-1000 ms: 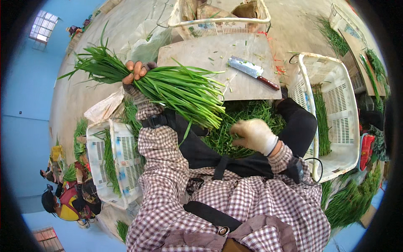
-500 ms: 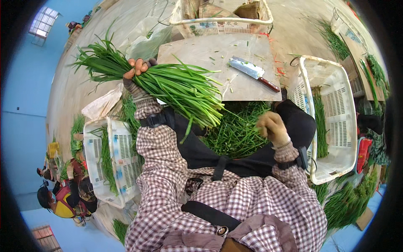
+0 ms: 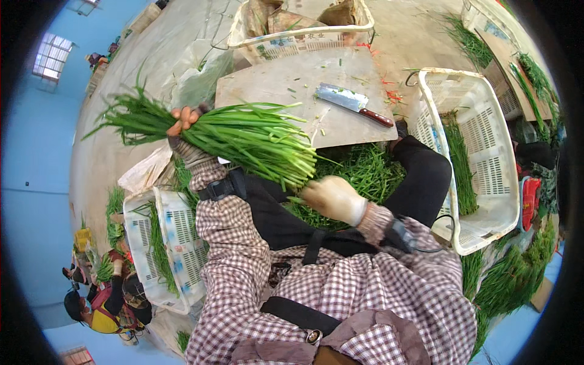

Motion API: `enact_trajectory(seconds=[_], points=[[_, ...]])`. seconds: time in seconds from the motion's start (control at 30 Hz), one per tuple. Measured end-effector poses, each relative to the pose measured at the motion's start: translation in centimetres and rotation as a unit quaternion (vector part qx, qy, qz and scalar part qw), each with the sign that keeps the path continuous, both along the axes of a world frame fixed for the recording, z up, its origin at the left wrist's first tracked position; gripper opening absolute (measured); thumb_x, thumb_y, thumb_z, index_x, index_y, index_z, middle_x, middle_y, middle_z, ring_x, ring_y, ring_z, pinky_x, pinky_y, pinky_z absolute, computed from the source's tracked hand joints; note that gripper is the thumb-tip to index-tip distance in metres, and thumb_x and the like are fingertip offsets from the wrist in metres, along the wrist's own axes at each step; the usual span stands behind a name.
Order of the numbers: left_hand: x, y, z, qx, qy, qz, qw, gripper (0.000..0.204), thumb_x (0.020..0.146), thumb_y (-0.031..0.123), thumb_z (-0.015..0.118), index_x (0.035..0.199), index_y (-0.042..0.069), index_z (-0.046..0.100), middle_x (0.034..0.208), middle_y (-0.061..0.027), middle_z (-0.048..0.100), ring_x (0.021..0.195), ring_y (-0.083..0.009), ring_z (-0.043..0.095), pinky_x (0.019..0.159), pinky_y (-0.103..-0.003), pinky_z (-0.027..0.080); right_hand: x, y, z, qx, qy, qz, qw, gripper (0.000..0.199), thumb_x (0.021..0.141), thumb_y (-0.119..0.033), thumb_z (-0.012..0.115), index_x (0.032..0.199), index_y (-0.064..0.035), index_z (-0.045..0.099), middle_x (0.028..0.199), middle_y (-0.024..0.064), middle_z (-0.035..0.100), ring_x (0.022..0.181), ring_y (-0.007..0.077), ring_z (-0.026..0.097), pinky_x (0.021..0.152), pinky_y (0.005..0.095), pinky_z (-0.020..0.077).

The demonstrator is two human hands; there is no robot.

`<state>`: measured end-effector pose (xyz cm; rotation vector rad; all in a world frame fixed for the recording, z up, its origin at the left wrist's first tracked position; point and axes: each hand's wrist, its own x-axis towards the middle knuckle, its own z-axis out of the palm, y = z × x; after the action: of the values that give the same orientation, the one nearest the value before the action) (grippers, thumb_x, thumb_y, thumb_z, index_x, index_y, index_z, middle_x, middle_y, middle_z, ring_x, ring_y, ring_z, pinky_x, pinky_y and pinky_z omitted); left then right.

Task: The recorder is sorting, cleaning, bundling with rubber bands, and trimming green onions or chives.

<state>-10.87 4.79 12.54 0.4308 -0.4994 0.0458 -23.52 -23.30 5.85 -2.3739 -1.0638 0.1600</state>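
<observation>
My left hand (image 3: pixel 184 118), its fingertips bare, is wrapped round a thick bunch of garlic chives (image 3: pixel 255 137) above my left thigh. The leafy tips hang to the left and the pale stem ends face right. My right hand (image 3: pixel 333 198), in a pale glove, is at the lower stem ends; motion blurs its fingers, so I cannot tell whether they grip any stems. A cleaver (image 3: pixel 353 103) with a dark red handle lies flat on the grey board (image 3: pixel 261 79) in front of me. Loose green trimmings (image 3: pixel 371 173) are heaped between my legs, below the board.
White plastic crates holding chives stand at my right (image 3: pixel 486 158) and left (image 3: pixel 182 234). Beyond the board is another crate (image 3: pixel 304 39) with brown sacking. More chives (image 3: pixel 511 286) lie at the lower right. A person (image 3: pixel 106 304) works at the far left.
My right hand has moved left from over my right knee to the stem ends of the bunch. The view has shifted slightly; my left hand keeps its grip.
</observation>
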Motion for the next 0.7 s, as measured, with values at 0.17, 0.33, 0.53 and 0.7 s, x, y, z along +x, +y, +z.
enact_trajectory(seconds=[0.17,0.33,0.53,0.7], points=[[-0.4,1.3,1.5,-0.006,-0.095,-0.052,0.994,0.013,0.079,0.009,0.051,0.091,0.008,0.045,0.073,-0.001,0.048,0.084,-0.0189,0.055,0.098,-0.042,0.036,-1.6,-6.6,-0.8,-0.052,0.087,-0.06,0.993,0.027,0.076,-0.024,0.064,0.101,-0.0155,0.061,0.077,0.0074,0.061,0.067,0.0246,0.062,0.057,0.0349,0.0499],[-0.8,-1.4,1.8,0.001,-0.067,-0.067,0.996,0.016,0.079,0.008,0.05,0.093,0.009,0.043,0.073,-0.0004,0.049,0.084,-0.0181,0.054,0.094,-0.041,0.039,3.5,-1.8,7.2,0.148,-0.175,-0.113,0.967,0.036,0.072,-0.018,0.066,0.108,-0.0162,0.059,0.087,0.0044,0.06,0.068,0.0234,0.059,0.057,0.0352,0.0479],[-0.1,-2.6,0.5,-0.001,-0.065,-0.119,0.991,0.016,0.08,0.01,0.052,0.092,0.01,0.041,0.076,0.0002,0.049,0.087,-0.0184,0.055,0.092,-0.047,0.041,4.6,-0.6,4.1,0.242,-0.105,-0.098,0.96,0.02,0.074,-0.011,0.065,0.093,-0.0091,0.062,0.082,0.0062,0.061,0.071,0.0241,0.061,0.061,0.0332,0.0486],[-1.3,-1.6,1.0,-0.028,-0.06,-0.055,0.996,0.017,0.078,0.01,0.052,0.092,0.011,0.042,0.074,0.0021,0.048,0.083,-0.0139,0.052,0.087,-0.035,0.04,2.3,-6.4,0.7,0.22,0.167,0.018,0.961,0.01,0.075,-0.014,0.065,0.081,-0.0069,0.063,0.076,0.0092,0.061,0.067,0.0265,0.06,0.059,0.0352,0.0473]])
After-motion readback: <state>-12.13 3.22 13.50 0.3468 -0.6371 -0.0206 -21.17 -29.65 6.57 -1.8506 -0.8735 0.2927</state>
